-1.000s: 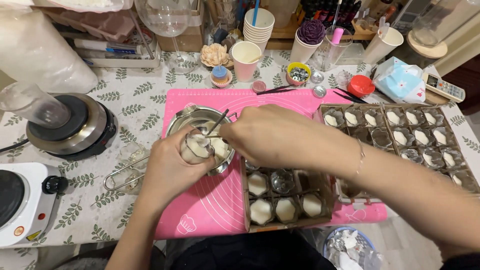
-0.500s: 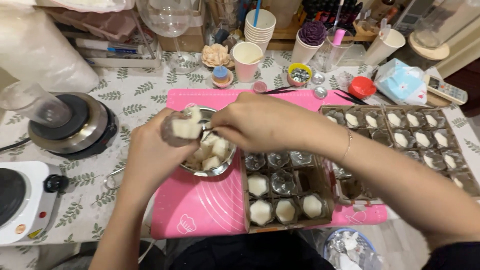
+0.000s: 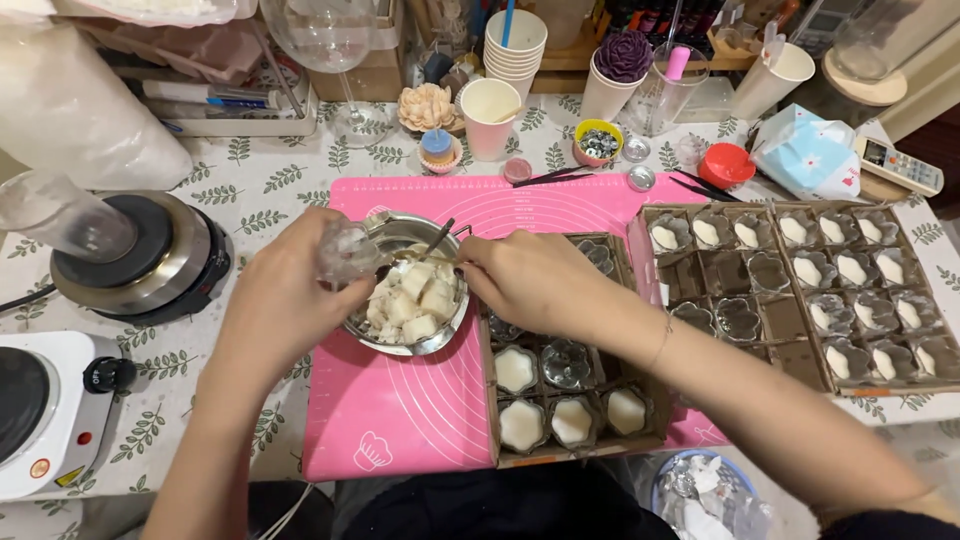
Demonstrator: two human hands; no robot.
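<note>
My left hand [image 3: 285, 290] grips a small clear glass cup [image 3: 345, 252], tipped over the left rim of a steel bowl [image 3: 445, 335]. The bowl sits on a pink silicone mat [image 3: 400, 410] and holds several white wax chunks [image 3: 412, 298]. My right hand [image 3: 535, 278] is closed on a thin metal tool [image 3: 437, 240] whose end reaches into the bowl. Just right of the bowl stands a cardboard divider box [image 3: 565, 385] holding flower-shaped glass cups, some filled with white wax.
A second cardboard tray [image 3: 800, 275] of small cups lies at right. Two hot plates, one round [image 3: 140, 255] and one white [image 3: 45, 410], stand at left. Paper cups [image 3: 490, 118], a wine glass [image 3: 330, 60], a red lid [image 3: 725, 165] and a remote [image 3: 900, 165] crowd the back.
The white wax block has dropped out of the glass cup into the bowl. My left hand has lowered the now clear cup, and my right hand has drawn back toward the bowl's right rim.
</note>
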